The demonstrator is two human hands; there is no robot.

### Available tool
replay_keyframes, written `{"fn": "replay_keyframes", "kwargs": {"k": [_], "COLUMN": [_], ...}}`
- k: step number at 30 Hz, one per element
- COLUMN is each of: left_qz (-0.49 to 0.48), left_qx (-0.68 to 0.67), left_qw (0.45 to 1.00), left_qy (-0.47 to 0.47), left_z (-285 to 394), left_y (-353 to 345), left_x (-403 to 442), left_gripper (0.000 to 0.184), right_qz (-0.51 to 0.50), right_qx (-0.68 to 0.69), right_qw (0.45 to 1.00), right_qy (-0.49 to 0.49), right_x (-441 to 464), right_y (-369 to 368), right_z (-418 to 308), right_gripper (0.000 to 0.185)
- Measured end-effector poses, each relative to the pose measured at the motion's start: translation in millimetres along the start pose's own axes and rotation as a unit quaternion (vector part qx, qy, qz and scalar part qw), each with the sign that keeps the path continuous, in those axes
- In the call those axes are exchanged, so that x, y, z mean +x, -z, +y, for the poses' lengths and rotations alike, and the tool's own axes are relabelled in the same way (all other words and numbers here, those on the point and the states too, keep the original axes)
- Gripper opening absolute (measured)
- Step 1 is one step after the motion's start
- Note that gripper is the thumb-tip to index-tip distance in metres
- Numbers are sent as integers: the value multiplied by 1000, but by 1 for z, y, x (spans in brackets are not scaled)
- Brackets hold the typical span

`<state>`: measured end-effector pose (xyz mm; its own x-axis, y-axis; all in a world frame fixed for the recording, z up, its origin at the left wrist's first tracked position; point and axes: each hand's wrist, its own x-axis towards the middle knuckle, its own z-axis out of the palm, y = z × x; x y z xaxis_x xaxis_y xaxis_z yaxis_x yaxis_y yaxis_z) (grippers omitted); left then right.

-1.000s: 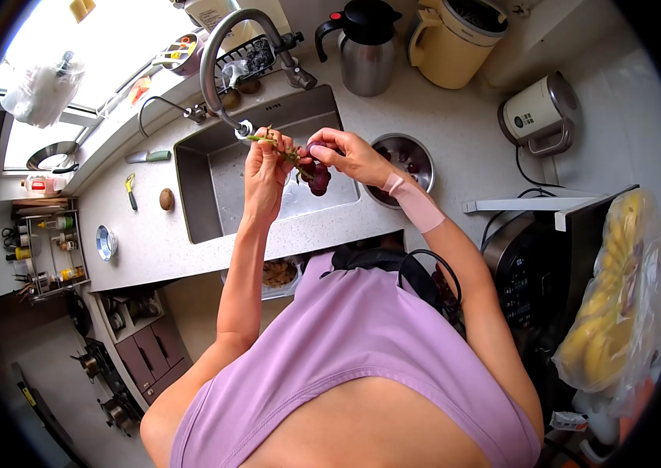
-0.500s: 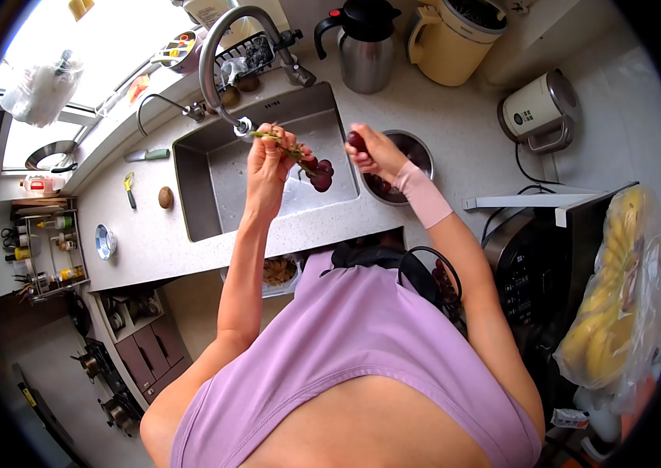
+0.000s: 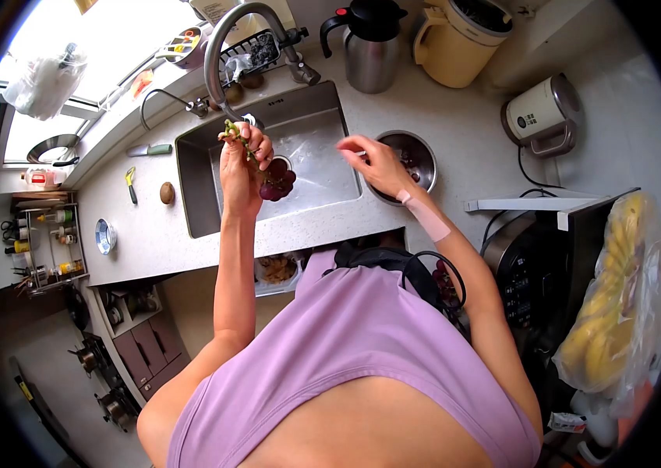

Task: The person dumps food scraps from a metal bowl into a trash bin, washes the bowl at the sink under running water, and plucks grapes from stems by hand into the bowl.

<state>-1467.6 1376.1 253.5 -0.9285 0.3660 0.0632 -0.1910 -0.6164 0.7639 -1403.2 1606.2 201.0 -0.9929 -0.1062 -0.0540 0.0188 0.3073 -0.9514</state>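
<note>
My left hand [image 3: 240, 173] is closed around the green stem of a small bunch of grapes [image 3: 277, 182]. Dark red grapes hang from its right side, above the sink [image 3: 319, 140]. A metal bowl [image 3: 429, 148] stands on the counter right of the sink, with some dark grapes inside. Over the bowl's left rim is my right hand [image 3: 379, 167], its fingers stretched toward the sink and apart, with no grape visible in them. Part of the bowl's inside is hidden by this hand.
A curved faucet [image 3: 212, 66] arches over the sink's back left. On the counter lie a knife [image 3: 150, 150], a peeler [image 3: 131, 186], a brown kiwi-like fruit [image 3: 167, 193] and a small bowl [image 3: 104, 236]. A steel thermos jug [image 3: 372, 62] and a kettle [image 3: 539, 113] stand behind and right.
The grape in my right hand has left its fingers, which have opened near the bowl. My left hand has shifted left with the bunch, toward the sink's left side.
</note>
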Motion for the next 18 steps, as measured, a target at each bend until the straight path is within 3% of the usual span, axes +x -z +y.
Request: {"fn": "replay_keyframes", "kwargs": {"k": [2, 6, 9, 16, 18], "left_qz": [-29, -22, -16, -4, -3], "left_qx": [-43, -55, -50, 3, 11], "left_qw": [999, 998, 998, 999, 999], "left_qy": [0, -17, -35, -52, -53], "left_z": [-1, -1, 0, -5, -8], "left_y": [-1, -8, -11, -15, -18], "left_x": [2, 4, 4, 5, 4], "left_gripper": [23, 23, 24, 24, 24], "right_qz": [-77, -115, -52, -67, -20], "right_qx": [215, 195, 134, 104, 181], "right_qw": [973, 969, 977, 989, 981], "right_qy": [39, 96, 156, 78, 75], "right_x": [14, 27, 32, 28, 32], "right_y": [-19, -43, -52, -51, -60], "right_z": [-25, -51, -54, -63, -54], "right_gripper": [33, 43, 42, 24, 21]}}
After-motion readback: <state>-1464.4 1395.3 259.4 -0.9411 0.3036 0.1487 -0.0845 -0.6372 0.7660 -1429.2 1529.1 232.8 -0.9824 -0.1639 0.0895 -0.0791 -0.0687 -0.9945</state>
